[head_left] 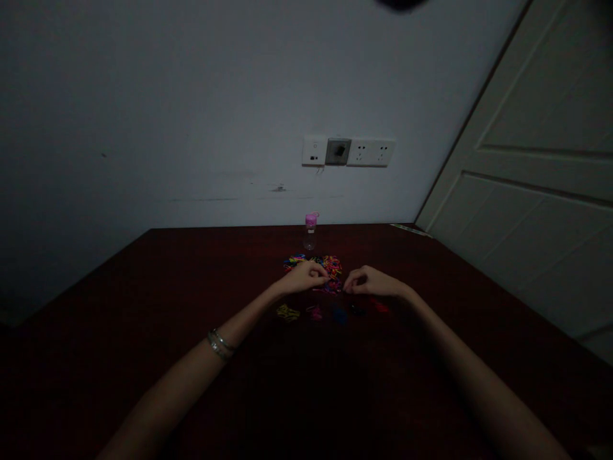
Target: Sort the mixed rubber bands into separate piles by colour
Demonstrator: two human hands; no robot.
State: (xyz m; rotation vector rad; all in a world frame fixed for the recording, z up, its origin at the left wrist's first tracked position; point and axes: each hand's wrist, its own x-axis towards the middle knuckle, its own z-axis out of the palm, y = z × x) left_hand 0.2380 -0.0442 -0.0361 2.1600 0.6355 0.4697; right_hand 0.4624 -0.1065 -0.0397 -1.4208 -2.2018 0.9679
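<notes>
A heap of small multicoloured loops that look like elastic hair bands point(330, 265) lies on the dark red table. My left hand point(301, 276) rests over the heap's near left side, its thumb and fingertips closed together among the bands. Just right of the heap is my right hand point(371, 281), fingers curled and fingertips pinched low by the heap's edge. Anything in either pinch is too small and dark to make out. Nearer me lie separate little piles: yellow bands point(288, 312), pink bands point(315, 312), blue bands point(340, 315), black bands point(357, 309) and red bands point(380, 306).
A clear bottle with a pink lid point(310, 233) stands upright behind the heap. Sockets point(368, 153) are set in the wall above the table's back edge. A flat pale strip point(412, 229) lies in the back right corner, beside a white panelled door point(536, 185).
</notes>
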